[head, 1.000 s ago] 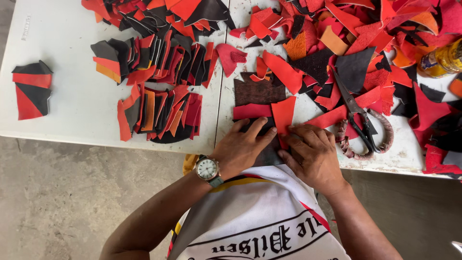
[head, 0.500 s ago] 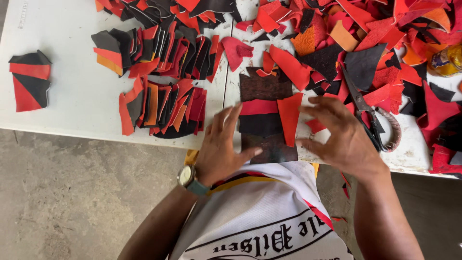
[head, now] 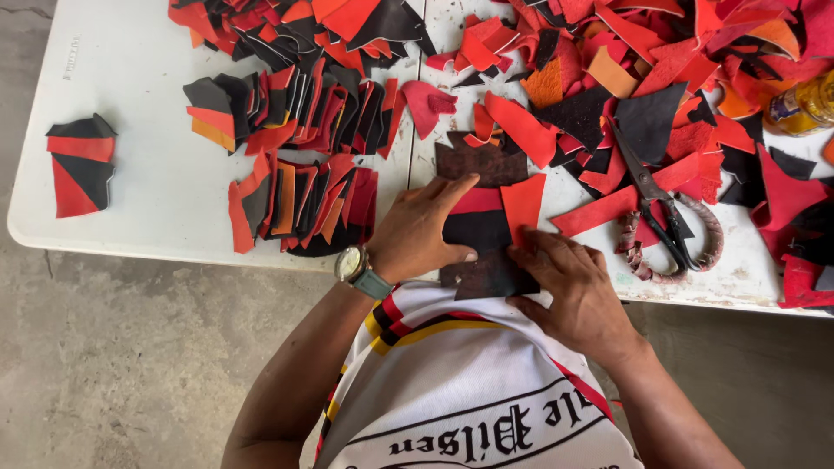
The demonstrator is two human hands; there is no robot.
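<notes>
- On the white folding table [head: 156, 200], near its front edge, lies a patchwork of leather pieces [head: 483, 227]: dark brown, black, red and orange scraps joined in one flat panel.
- Judged light, soft and floppy, a little grippy on the rough side; probably bends and comes apart at the joins if lifted by one corner, so better taken flat, with support under two opposite edges.
- Left hand [head: 415, 233] lies flat on left part of the panel, fingers [head: 453, 188] stretched out and slightly spread, pressing down, nothing pinched.
- Right hand [head: 575, 287] rests on lower right corner, fingers [head: 537, 249] a bit apart, tips pressing on the orange and black pieces.
- Just right of the panel, well clear of both hands, lie big scissors [head: 662, 214] with wrapped handles among loose red scraps [head: 608, 204].
</notes>
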